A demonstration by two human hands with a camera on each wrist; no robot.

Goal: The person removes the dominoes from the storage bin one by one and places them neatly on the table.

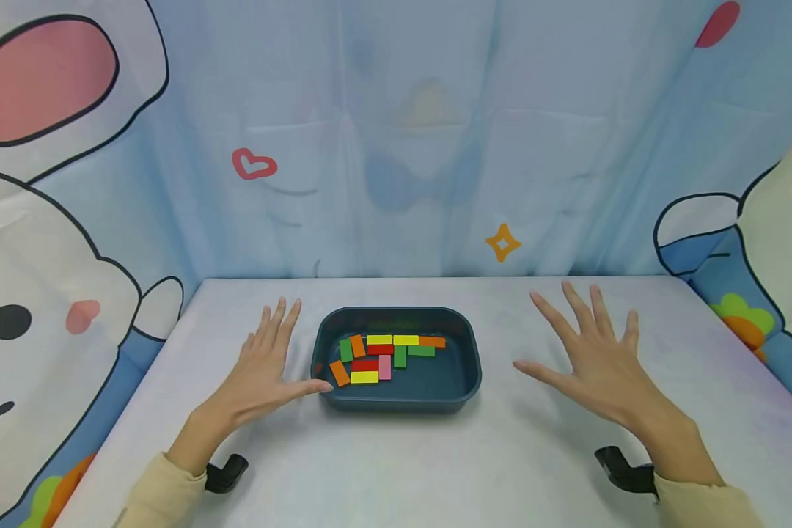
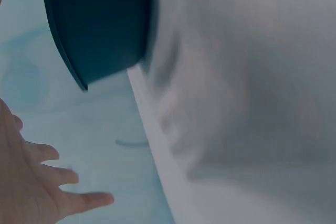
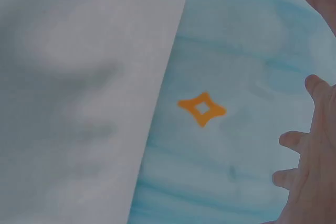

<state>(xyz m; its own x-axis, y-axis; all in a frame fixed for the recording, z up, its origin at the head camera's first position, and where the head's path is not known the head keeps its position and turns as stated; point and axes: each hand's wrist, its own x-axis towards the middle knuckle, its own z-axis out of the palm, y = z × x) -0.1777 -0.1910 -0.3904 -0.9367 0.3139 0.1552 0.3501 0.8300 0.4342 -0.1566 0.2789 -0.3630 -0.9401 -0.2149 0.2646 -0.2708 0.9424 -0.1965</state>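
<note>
A dark blue-green rectangular tray point(image 1: 449, 381) stands on the table, holding several small blocks, mostly in its left half. Among them are a pink block point(image 1: 385, 367), yellow ones point(image 1: 364, 378), red ones point(image 1: 365, 364), green ones point(image 1: 400, 357) and orange ones point(image 1: 339, 373). To its left, my left hand point(image 1: 257, 381) hovers with fingers spread; the thumb tip overlaps the tray's near-left corner, and whether it touches I cannot tell. My right hand point(image 1: 600, 378) is spread in the air right of the tray, holding nothing. The left wrist view shows the tray's outer wall point(image 2: 100, 24).
A white cloth-like surface covers the table point(image 1: 396, 469). Behind it hangs a light blue curtain point(image 1: 396, 220) with cartoon figures, a heart and an orange star. Each wrist wears a black mount, the left one point(image 1: 226, 474) and the right one point(image 1: 623, 471).
</note>
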